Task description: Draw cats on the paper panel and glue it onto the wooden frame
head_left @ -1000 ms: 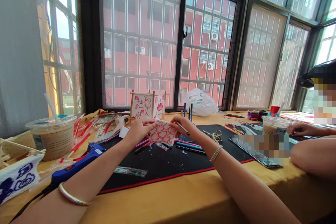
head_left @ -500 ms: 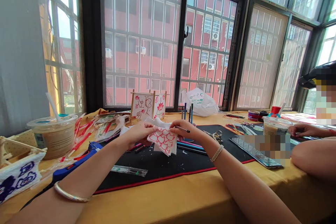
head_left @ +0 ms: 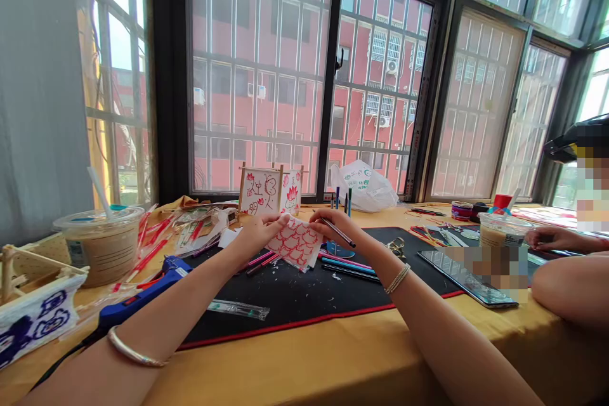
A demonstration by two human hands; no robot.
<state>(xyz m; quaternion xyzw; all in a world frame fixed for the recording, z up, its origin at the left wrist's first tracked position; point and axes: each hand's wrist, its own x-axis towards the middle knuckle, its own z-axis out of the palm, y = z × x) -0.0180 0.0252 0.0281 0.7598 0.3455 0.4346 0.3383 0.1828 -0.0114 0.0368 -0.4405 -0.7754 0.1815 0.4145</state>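
Note:
A white sheet with a red scale-like pattern (head_left: 295, 243) hangs above the black mat (head_left: 304, 304), with further white layers showing behind its right edge. My left hand (head_left: 264, 230) pinches its upper left corner between thumb and fingers. At the upper right, my right hand (head_left: 335, 226) is closed round a dark pen (head_left: 339, 234) and touches or nearly touches the sheet's edge. Several coloured pens (head_left: 349, 264) lie on the mat just below my right hand, and pink ones lie below my left hand.
A blue glue gun (head_left: 143, 295) and a lidded drink cup (head_left: 102, 244) are at the left. Behind stands a decorated paper lantern (head_left: 260, 191), near a white plastic bag (head_left: 364, 185). To the right are a phone (head_left: 469, 279), another cup (head_left: 504, 228) and a person's arm (head_left: 566, 273).
The sheet, bunched and crumpled before, is now spread flatter between my hands. My right hand has shifted slightly, and the pen in it slants more downward.

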